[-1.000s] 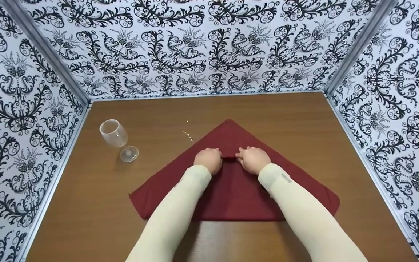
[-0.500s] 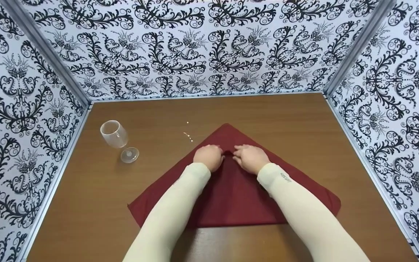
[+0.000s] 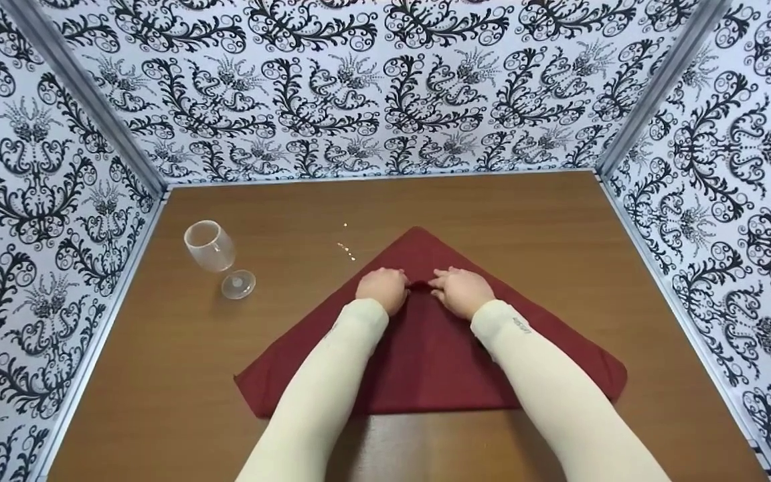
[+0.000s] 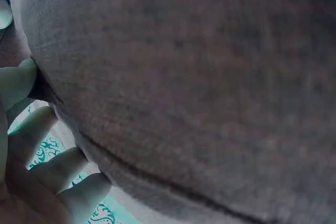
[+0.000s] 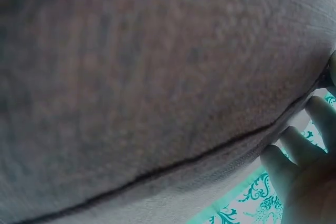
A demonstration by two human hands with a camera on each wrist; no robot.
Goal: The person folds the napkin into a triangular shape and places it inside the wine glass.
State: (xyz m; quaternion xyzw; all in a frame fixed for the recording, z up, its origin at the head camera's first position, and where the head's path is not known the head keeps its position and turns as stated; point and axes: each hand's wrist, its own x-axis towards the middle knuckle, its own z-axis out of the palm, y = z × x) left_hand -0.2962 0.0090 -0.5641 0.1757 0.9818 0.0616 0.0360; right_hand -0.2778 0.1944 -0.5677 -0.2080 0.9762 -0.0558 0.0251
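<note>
A dark red cloth napkin (image 3: 425, 361), folded into a wide triangle, lies with its point away from me and its long straight edge near me. Over its middle, my left hand (image 3: 383, 289) pinches the edge of a folded layer between thumb and fingers. A short way to the right, my right hand (image 3: 464, 292) holds the same edge, which bunches up slightly between the hands. In the left wrist view the cloth (image 4: 184, 87) fills most of the picture, with the fingers (image 4: 60, 169) along its hem. The right wrist view shows the cloth (image 5: 157, 77) and fingertips (image 5: 302, 148) at the hem.
A clear wine glass (image 3: 213, 249) stands at the back left of the brown wooden table (image 3: 526, 207). Small bright specks (image 3: 347, 251) show left of the napkin's point. Patterned black-and-white walls (image 3: 385, 100) enclose the table's back and sides.
The napkin's point and near edge have shifted slightly toward me. Both hands have moved a little forward, nearer to the point, with the held edge. The glass has not moved.
</note>
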